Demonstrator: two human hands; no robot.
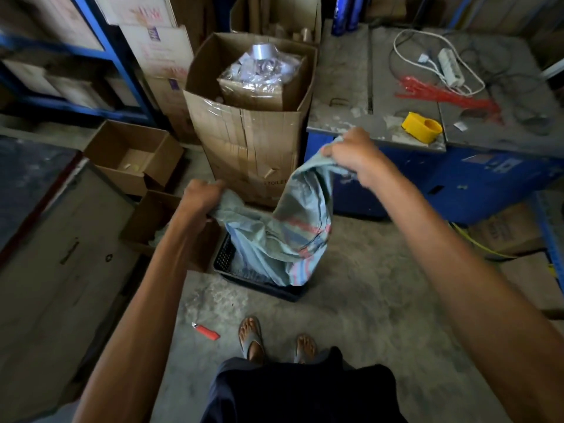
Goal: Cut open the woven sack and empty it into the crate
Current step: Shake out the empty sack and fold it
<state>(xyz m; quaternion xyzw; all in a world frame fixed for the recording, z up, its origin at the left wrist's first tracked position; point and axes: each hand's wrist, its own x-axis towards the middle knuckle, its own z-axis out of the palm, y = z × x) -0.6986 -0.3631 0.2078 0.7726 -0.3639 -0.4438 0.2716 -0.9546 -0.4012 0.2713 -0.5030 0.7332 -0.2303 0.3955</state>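
Scene: a dim storeroom seen from above, looking down a person's two bare arms to a concrete floor (366, 300).
Left hand (201, 195): clenched on one bunched corner of the sack, left of centre.
Right hand (351, 157): clenched on the opposite corner, held higher and farther right; the two hands are well apart.
Sack (283, 236): pale blue-grey woven cloth with red and blue stripes, hanging limp between the hands, its lower end drooping into the crate.
Crate (225, 261): dark plastic with a mesh wall, on the floor straight ahead of the feet; what lies inside is too dim to tell.
Lighter (206, 331): red, lying on the floor near the left foot, apart from the crate.
Tall carton (250, 141): open cardboard box just behind the crate, holding clear plastic wrap; the word "TOILET" is printed low on its front.
Small boxes (134, 154): open cardboard, on the floor at left.
Far cartons (158, 47): stacked at far left with red and purple print too blurred to read.
Bench (351, 87): dusty grey top on a blue base, at right.
On the bench: a yellow tape holder (422, 126), red ties (442, 96), a white power strip (450, 67).
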